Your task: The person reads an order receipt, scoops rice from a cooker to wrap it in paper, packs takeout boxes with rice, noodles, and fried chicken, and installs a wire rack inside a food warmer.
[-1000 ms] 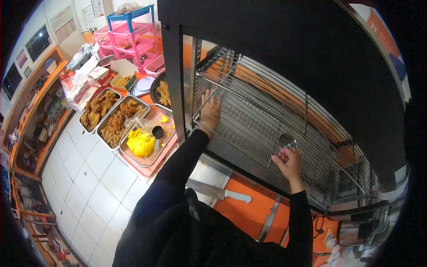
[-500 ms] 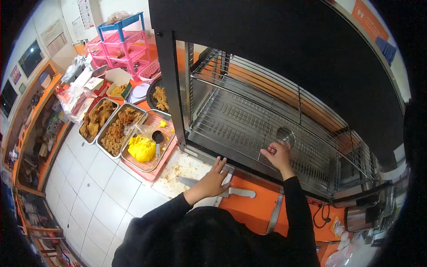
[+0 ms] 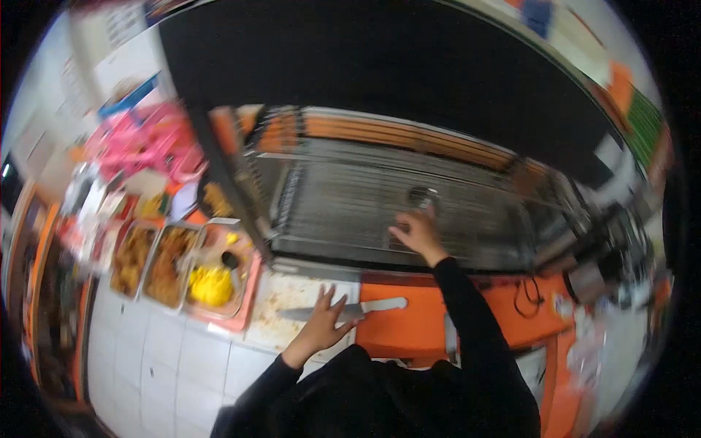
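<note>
My right hand (image 3: 418, 233) reaches into the dark-framed display cabinet (image 3: 307, 270), its fingers pinched together. Just beyond the fingertips is a small round, shiny piece (image 3: 423, 196); blur hides what it is and whether the hand grips it. My left hand (image 3: 325, 323) hovers with fingers spread over a large knife (image 3: 385, 304), whose white handle points right. The knife lies across a crumb-strewn white board (image 3: 274, 292) and the orange counter (image 3: 398, 328). Wire racks (image 3: 350, 157) span the cabinet's inside.
Left of the board, trays of fried chicken (image 3: 169, 266) stand beside a pink tray (image 3: 244, 306) carrying a yellow mass (image 3: 212, 285) and a dark round cup. Behind rises a pink tiered rack (image 3: 150, 142). A black cable (image 3: 527, 299) lies on the counter's right.
My view has swung right and tilted, with motion blur. My left hand has drawn back from the cabinet's edge to above the knife. My right hand stays inside the cabinet, by the round piece.
</note>
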The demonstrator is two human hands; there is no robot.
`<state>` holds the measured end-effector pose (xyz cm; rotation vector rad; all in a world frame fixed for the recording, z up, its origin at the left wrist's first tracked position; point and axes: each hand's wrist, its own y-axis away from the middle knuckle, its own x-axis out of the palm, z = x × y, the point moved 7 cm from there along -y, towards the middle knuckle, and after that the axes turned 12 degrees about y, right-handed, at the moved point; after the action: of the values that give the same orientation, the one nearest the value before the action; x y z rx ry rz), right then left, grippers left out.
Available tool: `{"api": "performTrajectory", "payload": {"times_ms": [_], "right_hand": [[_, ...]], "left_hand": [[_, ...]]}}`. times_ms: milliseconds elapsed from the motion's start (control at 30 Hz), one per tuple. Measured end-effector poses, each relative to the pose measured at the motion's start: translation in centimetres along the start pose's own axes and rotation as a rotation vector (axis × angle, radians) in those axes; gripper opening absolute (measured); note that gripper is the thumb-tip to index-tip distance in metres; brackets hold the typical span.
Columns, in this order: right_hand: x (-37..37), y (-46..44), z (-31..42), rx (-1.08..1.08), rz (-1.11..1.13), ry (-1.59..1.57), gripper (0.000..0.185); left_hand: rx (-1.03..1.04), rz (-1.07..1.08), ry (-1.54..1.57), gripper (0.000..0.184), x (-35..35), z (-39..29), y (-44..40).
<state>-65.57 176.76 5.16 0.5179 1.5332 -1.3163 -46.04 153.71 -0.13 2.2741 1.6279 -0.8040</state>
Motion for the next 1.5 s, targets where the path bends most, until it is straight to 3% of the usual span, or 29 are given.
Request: {"api": "performTrajectory", "payload": {"times_ms": [100, 167, 233, 333, 500, 667, 800, 867, 933, 1000, 1033, 1067, 1133, 1200, 1233, 1267, 1300, 1333, 1367, 1400, 1433, 1500], "right_hand": [[-4.2, 1.4, 1.7, 0.047, -0.231, 0.137, 0.027], [-6.6, 4.2, 2.8, 0.161, -0.3, 0.033, 0.021], [-9.1, 8.5, 4.4, 0.154, -0.4, -0.063, 0.015], [-12.8, 17.5, 6.5, 0.093, -0.464, 0.031, 0.012], [-15.2, 35.6, 4.8, 0.376, -0.344, 0.094, 0.011], [-17.3, 61.2, 1.8, 0.773, -0.242, 0.199, 0.011], [-20.6, 88.7, 1.3, 1.454, -0.167, 0.229, 0.016], [-22.2, 103.8, 1.0, 1.767, -0.272, 0.262, 0.018], [-24.1, 119.8, 1.6, 2.034, -0.824, 0.268, 0.021], [-28.9, 133.1, 3.1, 2.219, -0.968, 0.41, 0.026], [-32.8, 135.8, 4.2, 2.278, -0.998, 0.498, 0.025], [-38.0, 137.3, 6.0, 2.328, -1.021, 0.597, 0.025], [-45.3, 141.7, 6.8, 2.343, -0.621, 0.873, 0.025], [-46.9, 149.0, 4.6, 2.144, 0.237, 1.244, 0.041], [-48.2, 153.2, 4.7, 2.011, -0.253, 1.388, 0.066], [-48.6, 155.2, 4.2, 2.015, -0.097, 1.361, 0.081], [-48.0, 160.3, 3.3, 2.183, -0.136, 0.92, 0.079], [-48.5, 159.7, 3.4, 2.174, -0.161, 0.968, 0.076], [-46.6, 161.6, 2.6, 2.307, 0.302, 0.902, 0.073], [-44.8, 164.7, 2.4, 2.433, 0.146, 0.86, 0.07], [-47.6, 158.8, 3.5, 2.413, 0.172, 0.889, 0.063], [-47.7, 157.5, 2.7, 2.357, 0.329, 1.15, 0.056]], "left_hand": [[0.018, 0.048, 0.067, 0.058, 0.2, -1.3, -0.2], [0.026, 0.076, 0.135, 0.05, 0.6, -2.1, -0.8], [0.065, 0.13, 0.197, 0.034, 1.4, -3.9, -1.8], [0.143, 0.192, 0.266, 0.02, 4.0, -5.9, -2.8], [0.304, 0.287, 0.416, 0.039, 11.0, -13.5, -2.5], [0.364, 0.561, 0.496, 0.047, 25.1, -25.5, 3.2], [0.615, 0.799, 0.508, 0.047, 38.5, -35.5, 14.1], [0.647, 0.975, 0.508, 0.045, 45.6, -38.5, 20.4], [0.816, 1.035, 0.524, 0.045, 52.4, -41.5, 27.2], [0.78, 1.167, 0.407, 0.045, 57.7, -45.2, 34.1], [0.647, 1.304, 0.516, 0.045, 59.6, -46.2, 37.1], [0.638, 1.462, 0.346, 0.045, 60.9, -47.9, 40.1], [0.68, 1.641, 0.433, 0.044, 62.6, -50.6, 44.3], [0.571, 1.653, 0.419, 0.041, 64.2, -51.5, 46.0], [0.565, 1.651, 0.329, 0.038, 65.2, -51.1, 46.6], [0.561, 1.646, 0.24, 0.035, 66.2, -50.5, 47.1], [0.605, 1.661, 0.251, 0.024, 67.0, -50.1, 47.5], [0.626, 1.656, 0.171, 0.022, 67.6, -50.1, 48.1], [0.591, 1.656, 0.208, 0.021, 68.1, -50.3, 48.5], [0.559, 1.665, 0.243, 0.02, 68.5, -50.6, 48.9], [0.523, 1.654, 0.194, 0.02, 68.9, -50.9, 49.4], [0.579, 1.653, 0.241, 0.022, 69.3, -51.6, 50.2]]}}
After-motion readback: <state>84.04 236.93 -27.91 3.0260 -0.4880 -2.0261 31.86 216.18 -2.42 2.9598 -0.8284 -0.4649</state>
